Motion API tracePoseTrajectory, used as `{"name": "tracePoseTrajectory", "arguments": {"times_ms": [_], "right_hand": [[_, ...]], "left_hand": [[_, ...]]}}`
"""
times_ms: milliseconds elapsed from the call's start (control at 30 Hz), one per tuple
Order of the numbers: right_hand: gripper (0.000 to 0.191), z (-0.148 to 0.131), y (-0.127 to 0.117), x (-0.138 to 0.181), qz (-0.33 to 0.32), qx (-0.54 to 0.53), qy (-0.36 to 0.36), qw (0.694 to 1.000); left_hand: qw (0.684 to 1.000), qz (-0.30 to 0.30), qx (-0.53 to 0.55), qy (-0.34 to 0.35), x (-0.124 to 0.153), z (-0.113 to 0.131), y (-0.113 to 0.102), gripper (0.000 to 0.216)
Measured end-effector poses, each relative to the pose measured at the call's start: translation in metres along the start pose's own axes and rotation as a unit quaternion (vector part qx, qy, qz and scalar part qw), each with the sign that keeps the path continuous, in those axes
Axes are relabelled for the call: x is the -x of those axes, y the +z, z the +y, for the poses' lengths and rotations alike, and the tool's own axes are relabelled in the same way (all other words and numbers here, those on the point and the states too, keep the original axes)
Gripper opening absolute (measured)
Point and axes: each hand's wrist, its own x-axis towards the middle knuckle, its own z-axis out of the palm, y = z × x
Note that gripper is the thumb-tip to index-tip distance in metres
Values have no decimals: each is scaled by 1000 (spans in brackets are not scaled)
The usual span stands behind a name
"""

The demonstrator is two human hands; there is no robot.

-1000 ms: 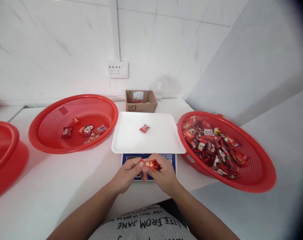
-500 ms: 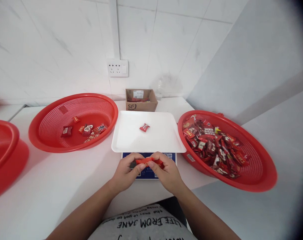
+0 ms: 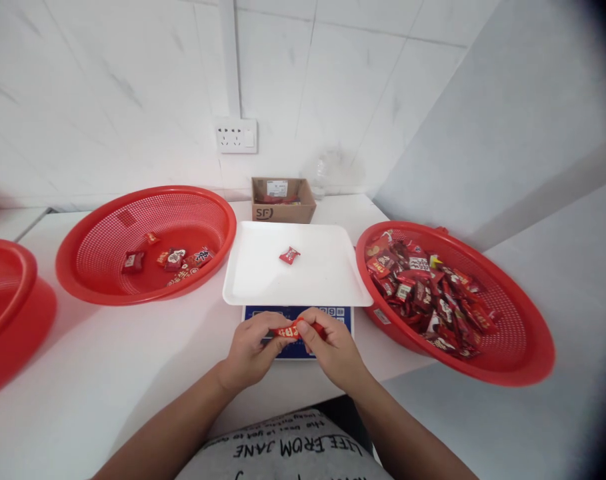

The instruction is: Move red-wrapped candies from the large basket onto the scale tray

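Note:
Both of my hands pinch one small red candy packet (image 3: 289,329) between them, just in front of a blue-faced scale (image 3: 333,313). My left hand (image 3: 253,350) grips its left end and my right hand (image 3: 333,350) its right end. The scale's white tray (image 3: 263,273) carries a single red packet (image 3: 289,255). A red mesh basket (image 3: 513,363) on the right is heaped with several red packets (image 3: 423,290). Another red basket (image 3: 107,227) on the left holds a few packets (image 3: 175,259).
A third red basket (image 3: 7,300) shows at the far left edge. An open cardboard box (image 3: 283,201) stands behind the scale against the tiled wall, under a wall socket (image 3: 236,136). A clear plastic bottle (image 3: 327,175) stands beside the box. The white counter meets a side wall on the right.
The packet between my fingers has been turned and worked in place; the hands stay in front of the scale. Nothing else has moved.

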Motion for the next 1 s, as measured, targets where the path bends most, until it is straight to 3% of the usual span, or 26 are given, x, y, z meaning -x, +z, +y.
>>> {"name": "tracePoseTrajectory", "arguments": {"times_ms": [100, 167, 267, 367, 533, 667, 1000], "right_hand": [[26, -1, -2, -1, 0, 1, 9, 1000], [23, -1, -3, -1, 11, 5, 6, 1000], [16, -1, -4, -2, 29, 4, -21, 999], [11, 3, -4, -3, 27, 2, -70, 997], [20, 5, -4, -3, 19, 61, -53, 997], [23, 1, -5, -2, -13, 97, -42, 994], [16, 1, -8, -2, 1, 168, -70, 983]], "left_hand": [[1000, -4, 6, -6, -1, -2, -1, 5], [1000, -4, 15, -19, -1, -3, -1, 19], [989, -34, 118, -82, -2, -2, -1, 38], [970, -57, 198, -129, -3, 1, -1, 29], [980, -24, 165, -111, -3, 0, 1, 16], [986, -33, 142, -85, -1, -4, 0, 10], [993, -26, 100, -61, 1, -6, 2, 28]]}}
